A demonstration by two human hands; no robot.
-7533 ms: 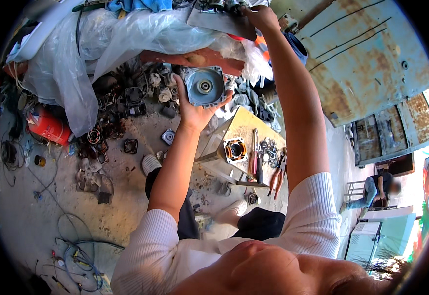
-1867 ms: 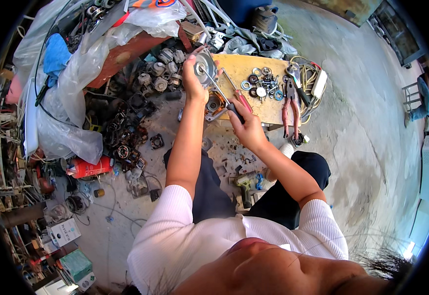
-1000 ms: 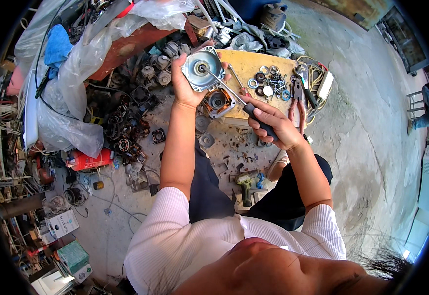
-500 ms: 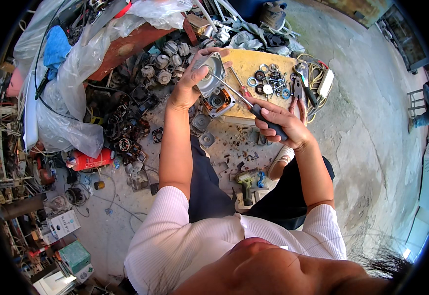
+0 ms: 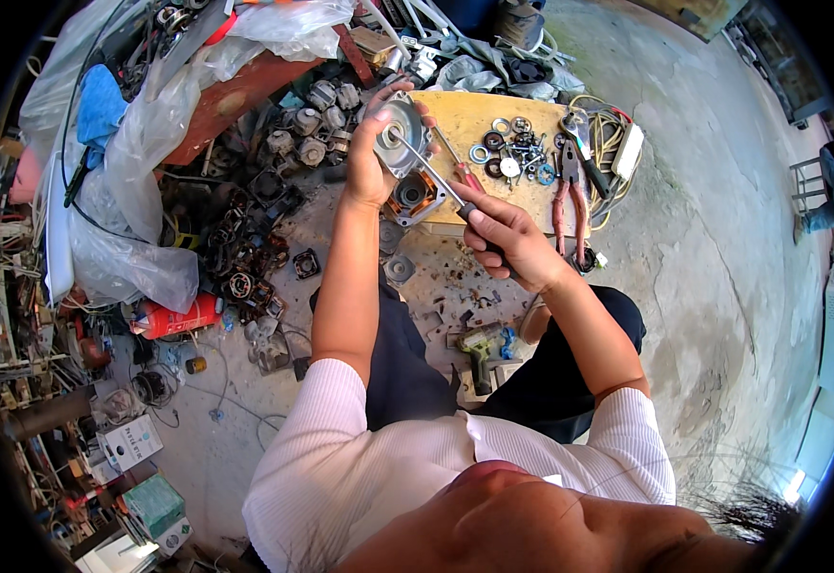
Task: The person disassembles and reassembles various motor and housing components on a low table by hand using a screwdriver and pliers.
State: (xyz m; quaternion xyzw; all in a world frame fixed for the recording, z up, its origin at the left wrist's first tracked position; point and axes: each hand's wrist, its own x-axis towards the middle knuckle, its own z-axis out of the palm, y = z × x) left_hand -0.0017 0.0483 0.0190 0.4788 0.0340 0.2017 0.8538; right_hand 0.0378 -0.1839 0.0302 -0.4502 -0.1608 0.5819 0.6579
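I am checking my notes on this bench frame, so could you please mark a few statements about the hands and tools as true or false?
1. The left hand holds a round metal motor cover. True.
2. The right hand grips a hammer. False: it grips a screwdriver whose tip meets the cover's centre.
3. Red-handled pliers lie on the yellow board. True.
4. The washers sit in the person's lap. False: they lie on the board.
5. A red can lies on the floor to the person's left. True.
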